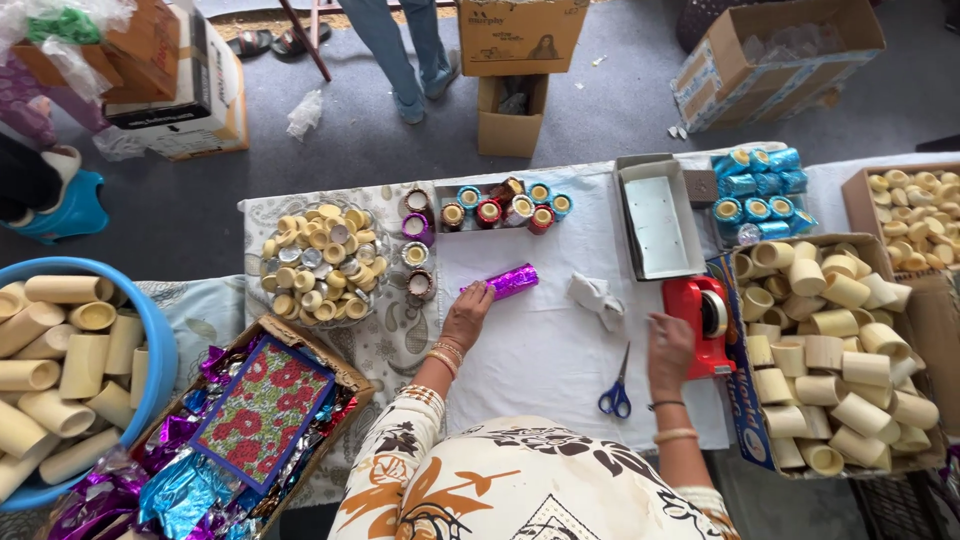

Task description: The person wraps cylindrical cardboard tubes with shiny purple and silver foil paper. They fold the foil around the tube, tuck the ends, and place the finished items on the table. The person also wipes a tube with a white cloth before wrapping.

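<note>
Fingers of the left hand (468, 313) pinching one purple foil-wrapped tube (512, 281) on the tabletop (540, 350) — right hand (668, 350), fingers loosely curled, touches one red tape dispenser (704, 322) — one pair of blue scissors (616, 388) between.

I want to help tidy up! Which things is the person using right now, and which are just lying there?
In use:
left hand holding the purple foil-wrapped tube
right hand at the red tape dispenser

Lying about:
blue-handled scissors
crumpled white cloth
open grey box
blue tub of cream tubes
</note>
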